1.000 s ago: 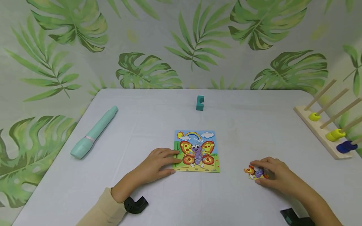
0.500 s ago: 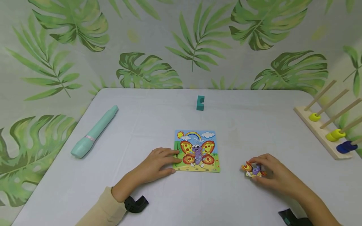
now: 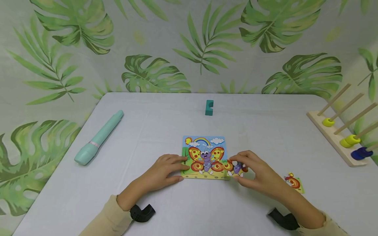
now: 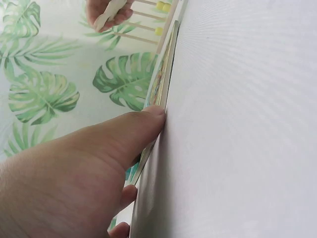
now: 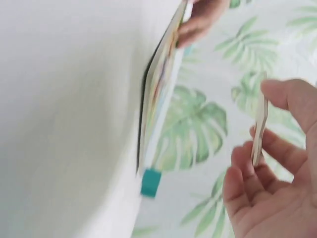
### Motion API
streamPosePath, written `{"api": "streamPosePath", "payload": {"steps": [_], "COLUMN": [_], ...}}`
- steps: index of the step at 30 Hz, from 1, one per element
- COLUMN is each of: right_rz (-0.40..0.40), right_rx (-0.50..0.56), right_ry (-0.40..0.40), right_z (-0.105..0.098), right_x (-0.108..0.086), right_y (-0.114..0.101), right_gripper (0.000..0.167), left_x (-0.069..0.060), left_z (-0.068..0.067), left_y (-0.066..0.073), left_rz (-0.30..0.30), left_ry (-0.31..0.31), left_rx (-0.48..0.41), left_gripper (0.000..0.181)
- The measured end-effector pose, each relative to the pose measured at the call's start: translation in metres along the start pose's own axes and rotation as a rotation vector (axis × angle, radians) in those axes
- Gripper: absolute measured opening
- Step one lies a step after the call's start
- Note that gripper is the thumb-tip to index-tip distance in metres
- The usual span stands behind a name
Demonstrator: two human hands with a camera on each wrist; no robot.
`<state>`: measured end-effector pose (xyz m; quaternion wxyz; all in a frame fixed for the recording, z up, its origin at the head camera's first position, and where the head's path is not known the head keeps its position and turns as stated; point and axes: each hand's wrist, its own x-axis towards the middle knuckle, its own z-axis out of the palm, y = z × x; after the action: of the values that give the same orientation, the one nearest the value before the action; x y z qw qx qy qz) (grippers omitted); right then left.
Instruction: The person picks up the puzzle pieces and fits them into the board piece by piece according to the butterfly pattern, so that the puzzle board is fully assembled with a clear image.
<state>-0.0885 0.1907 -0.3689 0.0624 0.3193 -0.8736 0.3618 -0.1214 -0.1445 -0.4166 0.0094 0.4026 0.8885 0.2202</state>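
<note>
A square butterfly puzzle board (image 3: 203,141) lies flat on the white table. My left hand (image 3: 165,172) rests at its left edge, fingers extended over the picture; in the left wrist view the thumb (image 4: 143,124) touches the board's edge. My right hand (image 3: 257,170) pinches a puzzle piece (image 3: 236,168) between thumb and fingers, beside the board's lower right side. Edge-on in the right wrist view, this thin wooden piece (image 5: 260,124) is raised off the table. Another puzzle piece (image 3: 295,183), with a red swirl, lies on the table beside the right forearm.
A teal notched block (image 3: 209,108) stands behind the board. On the left lies a mint-green microphone-shaped object (image 3: 98,137). A wooden peg rack (image 3: 333,139) with yellow and blue beads stands along the right edge. A leaf-patterned cloth hangs behind the table.
My right hand has carried the pinched piece leftward to the board's right side. The swirl piece on the table has come into view. My left hand has stayed put.
</note>
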Motion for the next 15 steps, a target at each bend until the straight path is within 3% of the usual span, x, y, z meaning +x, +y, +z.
{"api": "streamPosePath", "payload": {"steps": [8, 15], "right_rz": [0.093, 0.073], "right_rx": [0.004, -0.035], "right_ry": [-0.081, -0.116], "right_z": [0.038, 0.061], "right_x": [0.031, 0.040], "right_y": [-0.012, 0.000], "right_gripper": [0.045, 0.046], "left_x": [0.000, 0.000], "left_z": [0.000, 0.000], "left_y": [-0.001, -0.001], "left_rz": [0.017, 0.027], "left_ry": [0.015, 0.023], "left_rx": [0.003, 0.016], "left_gripper": [0.033, 0.033]}}
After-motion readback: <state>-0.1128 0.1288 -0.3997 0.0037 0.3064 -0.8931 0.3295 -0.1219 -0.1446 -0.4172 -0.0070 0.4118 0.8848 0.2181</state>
